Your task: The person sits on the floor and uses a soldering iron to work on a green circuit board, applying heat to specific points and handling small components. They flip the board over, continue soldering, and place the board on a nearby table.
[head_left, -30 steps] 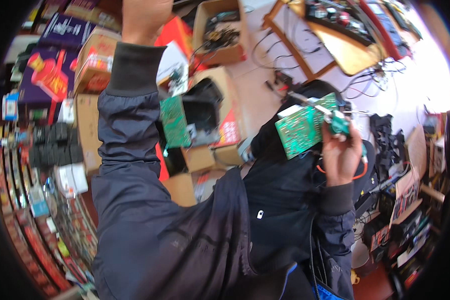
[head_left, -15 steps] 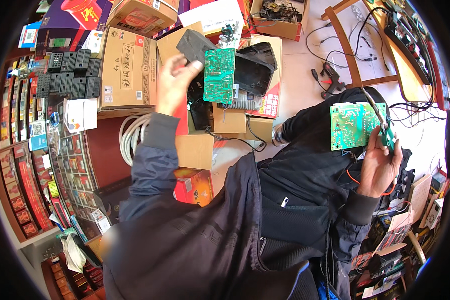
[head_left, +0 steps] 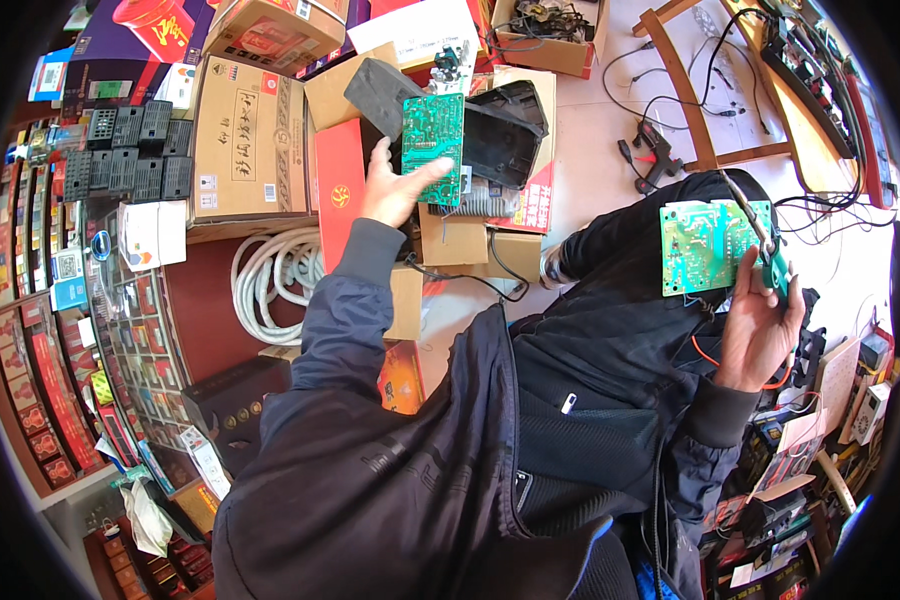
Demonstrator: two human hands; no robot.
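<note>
A green circuit board (head_left: 432,130) lies on top of an open cardboard box of dark casings. My left hand (head_left: 402,188) reaches over its lower left part, fingers spread, one digit lying across the board and another up beside its left edge. I see no grip closed around it. My right hand (head_left: 760,325) is closed round the green handle (head_left: 775,275) of a tool with a long metal shaft (head_left: 746,205); the tool's exact kind is unclear. A second green circuit board (head_left: 705,250) rests on my right leg, under and beside the shaft.
Black plastic shells (head_left: 505,135) fill the box beyond the first board. A brown carton (head_left: 250,135) and a coiled pale hose (head_left: 270,290) are at left. A red-and-black glue gun (head_left: 656,155) and loose cables lie on the floor near a wooden chair frame (head_left: 690,90).
My left hand has moved right and down from beside the first board to over its lower part. The right hand, its tool and the second board have stayed nearly still.
</note>
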